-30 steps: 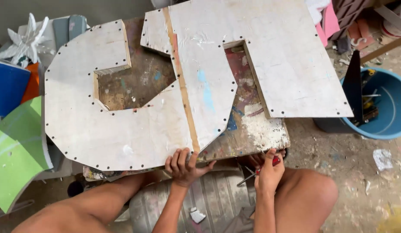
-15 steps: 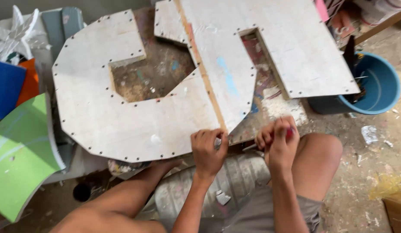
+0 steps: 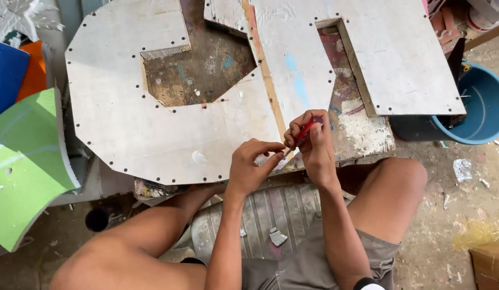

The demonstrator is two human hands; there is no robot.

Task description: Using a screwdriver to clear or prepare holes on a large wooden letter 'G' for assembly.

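Note:
My right hand [image 3: 312,144] is closed around a small red-handled tool [image 3: 304,131], held just over the near edge of the white letter-shaped boards [image 3: 153,134]. My left hand [image 3: 252,164] is beside it, with its fingertips pinched at the tool's tip by the board edge; what they pinch is too small to tell. A thin wooden strip [image 3: 265,80] runs between the two white boards, which lie on a paint-stained worktable [image 3: 362,134]. Rows of small dark fasteners line the board edges. My knees flank a ribbed metal seat [image 3: 265,215].
A blue bucket [image 3: 483,115] stands on the floor at the right. A green curved panel [image 3: 24,161] leans at the left, with blue and orange pieces [image 3: 13,70] behind it. Debris litters the dirt floor; a cardboard box [image 3: 488,263] sits at the lower right corner.
Both hands have come up from under the table edge to the board's near edge and met. The right hand now grips the red tool above the board; the view moved closer.

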